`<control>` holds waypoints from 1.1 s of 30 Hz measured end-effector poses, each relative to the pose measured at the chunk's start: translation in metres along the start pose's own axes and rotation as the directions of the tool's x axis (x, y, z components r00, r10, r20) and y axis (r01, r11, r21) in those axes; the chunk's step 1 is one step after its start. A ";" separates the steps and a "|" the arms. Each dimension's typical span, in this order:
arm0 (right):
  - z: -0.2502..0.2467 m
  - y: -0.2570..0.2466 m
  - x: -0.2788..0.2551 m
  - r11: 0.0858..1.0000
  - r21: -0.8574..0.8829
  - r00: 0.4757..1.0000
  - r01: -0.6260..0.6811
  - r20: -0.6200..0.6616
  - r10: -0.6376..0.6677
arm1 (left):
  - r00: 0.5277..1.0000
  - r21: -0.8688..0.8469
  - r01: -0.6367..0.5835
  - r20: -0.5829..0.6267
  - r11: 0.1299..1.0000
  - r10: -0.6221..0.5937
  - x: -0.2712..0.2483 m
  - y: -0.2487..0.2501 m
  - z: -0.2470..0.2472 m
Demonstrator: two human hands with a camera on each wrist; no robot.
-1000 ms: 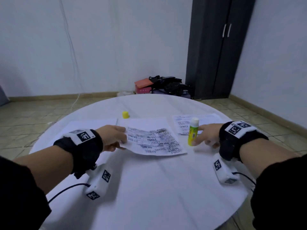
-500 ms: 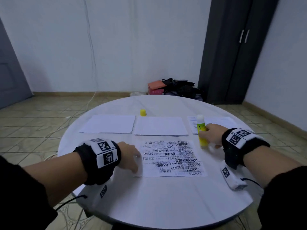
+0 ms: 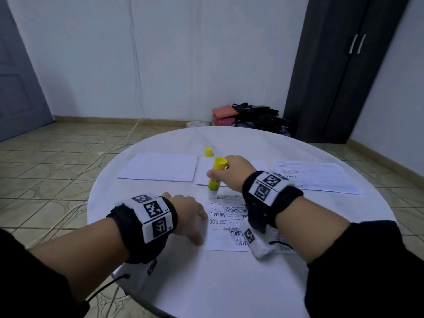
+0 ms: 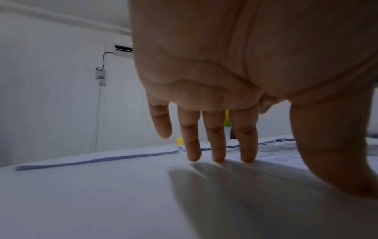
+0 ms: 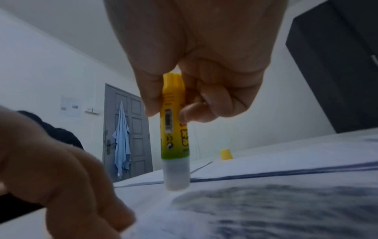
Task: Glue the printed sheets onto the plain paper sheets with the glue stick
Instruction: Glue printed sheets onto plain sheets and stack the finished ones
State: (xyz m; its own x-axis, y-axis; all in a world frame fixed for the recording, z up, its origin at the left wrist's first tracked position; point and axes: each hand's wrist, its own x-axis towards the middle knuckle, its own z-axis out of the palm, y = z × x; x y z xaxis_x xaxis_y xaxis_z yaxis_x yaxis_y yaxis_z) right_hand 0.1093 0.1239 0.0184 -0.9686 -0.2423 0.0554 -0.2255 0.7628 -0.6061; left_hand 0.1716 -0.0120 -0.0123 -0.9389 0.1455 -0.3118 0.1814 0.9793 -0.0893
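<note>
one yellow-green glue stick, white tip down, pinched in right hand, left hand spread on printed sheet

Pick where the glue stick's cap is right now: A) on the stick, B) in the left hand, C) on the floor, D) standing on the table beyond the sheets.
D: the yellow cap stands alone on the table, while the right hand holds the glue stick with its white tip bare, pointing down at the printed sheet.
</note>
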 end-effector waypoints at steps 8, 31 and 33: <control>0.001 -0.001 0.007 0.981 -0.196 0.998 -0.012 0.063 0.025 | 0.999 -0.015 -0.034 0.026 0.999 0.035 0.003 -0.002 -0.002; -0.016 -0.004 -0.034 0.987 -0.143 0.993 0.078 0.093 -0.065 | 0.987 -0.062 0.076 0.146 0.995 -0.066 0.007 -0.010 -0.014; 0.000 -0.014 -0.031 0.977 -0.176 0.985 0.120 0.146 -0.095 | 0.991 -0.063 0.060 0.123 0.996 -0.052 0.006 -0.009 -0.013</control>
State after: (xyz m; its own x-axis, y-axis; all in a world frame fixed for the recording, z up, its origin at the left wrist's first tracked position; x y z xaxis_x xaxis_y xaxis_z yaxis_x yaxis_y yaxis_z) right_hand 0.1421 0.1206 0.0254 -0.9173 -0.3983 -0.0040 -0.3548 0.8216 -0.4462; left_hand 0.1605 -0.0179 -0.0007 -0.9041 0.0765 -0.4204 0.1062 0.9932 -0.0477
